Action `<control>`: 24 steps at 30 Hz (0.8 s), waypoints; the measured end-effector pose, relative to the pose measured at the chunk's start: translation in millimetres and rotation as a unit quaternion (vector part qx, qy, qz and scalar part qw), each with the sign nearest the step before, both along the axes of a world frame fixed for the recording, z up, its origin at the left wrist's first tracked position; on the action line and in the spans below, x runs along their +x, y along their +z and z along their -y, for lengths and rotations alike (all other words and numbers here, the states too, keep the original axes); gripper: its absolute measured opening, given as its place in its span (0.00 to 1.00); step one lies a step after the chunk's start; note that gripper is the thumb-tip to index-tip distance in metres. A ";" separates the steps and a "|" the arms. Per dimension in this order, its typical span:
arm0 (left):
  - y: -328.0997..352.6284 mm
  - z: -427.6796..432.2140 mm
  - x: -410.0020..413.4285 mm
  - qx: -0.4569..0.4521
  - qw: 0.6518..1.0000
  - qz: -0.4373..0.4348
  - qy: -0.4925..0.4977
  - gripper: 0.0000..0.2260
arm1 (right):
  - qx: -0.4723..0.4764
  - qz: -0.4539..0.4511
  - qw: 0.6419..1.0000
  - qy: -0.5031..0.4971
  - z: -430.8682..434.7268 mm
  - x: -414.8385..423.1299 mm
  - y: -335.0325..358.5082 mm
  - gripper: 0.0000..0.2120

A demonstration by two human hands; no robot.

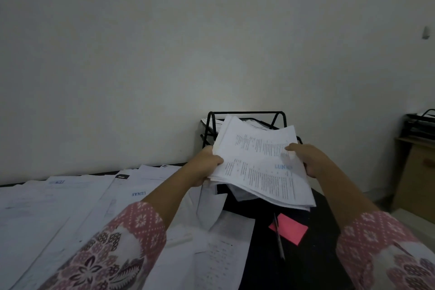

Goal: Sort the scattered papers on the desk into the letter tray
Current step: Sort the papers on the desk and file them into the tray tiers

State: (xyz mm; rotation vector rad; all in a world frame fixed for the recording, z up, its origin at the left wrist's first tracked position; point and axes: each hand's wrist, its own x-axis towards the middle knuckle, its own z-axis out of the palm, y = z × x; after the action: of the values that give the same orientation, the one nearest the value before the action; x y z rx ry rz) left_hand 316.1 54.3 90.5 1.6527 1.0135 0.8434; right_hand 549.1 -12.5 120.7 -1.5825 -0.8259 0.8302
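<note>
Patterned sleeves [106,249] fill the bottom corners, nearest of all. The dark counter [294,266] beneath carries scattered papers [58,207] across its left side, loose and overlapping. Over its far end the stack of papers [261,167] is held just in front of the black wire letter tray [247,113], with the left grip [204,165] and right grip [308,160] each curled round a side edge, thumbs on top. The sheets look light, floppy and apt to slide apart, so a level hold on both edges seems wise. A pink note [288,227] and a pen [279,240] lie below
</note>
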 end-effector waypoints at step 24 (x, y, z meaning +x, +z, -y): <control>9.1 -18.8 67.4 0.016 0.993 0.038 0.111 0.20 | 0.168 -0.241 0.956 -0.006 -16.7 0.6 -27.3 0.05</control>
State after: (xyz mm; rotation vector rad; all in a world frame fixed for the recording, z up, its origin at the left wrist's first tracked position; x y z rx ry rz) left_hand 383.5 73.2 99.6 1.5408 1.1496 1.0663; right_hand 549.8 4.1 93.4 -1.0237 -0.5631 0.9587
